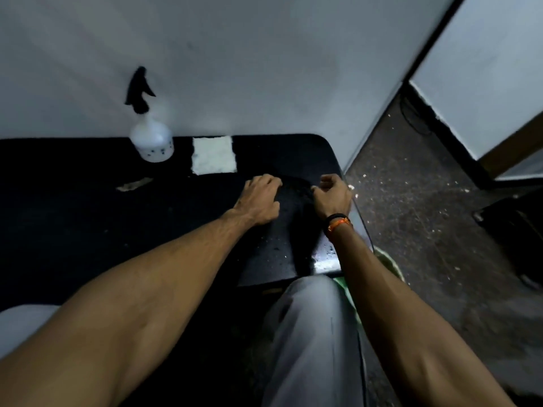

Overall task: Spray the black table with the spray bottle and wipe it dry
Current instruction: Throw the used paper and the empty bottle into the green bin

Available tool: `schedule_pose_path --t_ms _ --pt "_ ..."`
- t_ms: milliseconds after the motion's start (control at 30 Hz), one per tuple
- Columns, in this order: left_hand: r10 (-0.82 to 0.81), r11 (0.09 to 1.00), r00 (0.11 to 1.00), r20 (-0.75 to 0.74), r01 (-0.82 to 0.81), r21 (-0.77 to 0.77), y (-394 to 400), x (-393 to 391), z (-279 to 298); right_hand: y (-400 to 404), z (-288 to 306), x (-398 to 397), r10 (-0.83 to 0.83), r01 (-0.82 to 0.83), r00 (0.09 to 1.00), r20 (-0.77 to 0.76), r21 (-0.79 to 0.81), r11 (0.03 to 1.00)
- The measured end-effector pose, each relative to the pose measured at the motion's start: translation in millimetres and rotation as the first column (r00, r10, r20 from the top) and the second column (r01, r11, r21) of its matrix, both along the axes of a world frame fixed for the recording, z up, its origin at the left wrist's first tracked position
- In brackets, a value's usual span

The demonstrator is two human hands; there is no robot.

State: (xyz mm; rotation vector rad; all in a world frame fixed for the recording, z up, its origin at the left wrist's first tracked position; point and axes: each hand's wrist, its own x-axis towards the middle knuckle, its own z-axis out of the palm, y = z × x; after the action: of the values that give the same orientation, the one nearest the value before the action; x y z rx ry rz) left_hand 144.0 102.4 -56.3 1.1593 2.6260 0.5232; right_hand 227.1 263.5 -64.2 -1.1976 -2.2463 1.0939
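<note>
The black table (88, 218) stands against a pale wall (264, 54), and both bare arms of the person reach over its right part. The left hand (260, 201) lies with the palm down and the fingers bent, pressing on a dark cloth (293, 188) that is hard to separate from the dark surface. The right hand (332, 195) is near the right edge of the table, with the fingers curled in; it seems to pinch the edge of the same dark cloth, but the blur does not let me tell this for sure. On the right wrist there are a black band and an orange band (338, 223). The spray bottle (150, 127), white with a black trigger head, stands upright at the back of the table, close to the wall and well apart from both hands. Just beside it on the right lies a white folded cloth (214, 155), flat on the table. A small pale scrap (133, 185) lies in front of the bottle. Near the front right corner the surface shines with wet drops (323, 254). Below, a knee in grey trousers (311, 333) shows, and the speckled floor (426, 230) is at the right.
</note>
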Motion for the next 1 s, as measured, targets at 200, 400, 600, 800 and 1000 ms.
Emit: schedule_pose_path --t_ms 200,400,600,800,1000 --pt "0.128 0.992 0.992 -0.005 -0.128 0.007 -67 -43 -2 -53 6 -62 0.244 -0.249 0.964 0.108 0.026 0.968" --pt "0.243 0.97 0.97 -0.013 -0.244 -0.019 -127 -80 -13 -100 4 -116 0.406 -0.444 0.883 0.234 0.144 0.884" --pt "0.411 0.911 0.907 -0.092 -0.407 0.063 -167 -105 -24 -144 0 -163 0.509 -0.589 0.793 0.334 0.211 0.78" --pt "0.801 0.57 0.597 0.044 -0.782 0.253 -182 -147 -15 -170 -10 -191 0.544 -0.645 0.752 0.373 0.242 0.725" --pt "0.744 0.656 0.665 -0.065 -0.707 0.266 -175 -189 -6 -173 -20 -204 0.5 -0.627 0.765 0.407 0.293 0.722"
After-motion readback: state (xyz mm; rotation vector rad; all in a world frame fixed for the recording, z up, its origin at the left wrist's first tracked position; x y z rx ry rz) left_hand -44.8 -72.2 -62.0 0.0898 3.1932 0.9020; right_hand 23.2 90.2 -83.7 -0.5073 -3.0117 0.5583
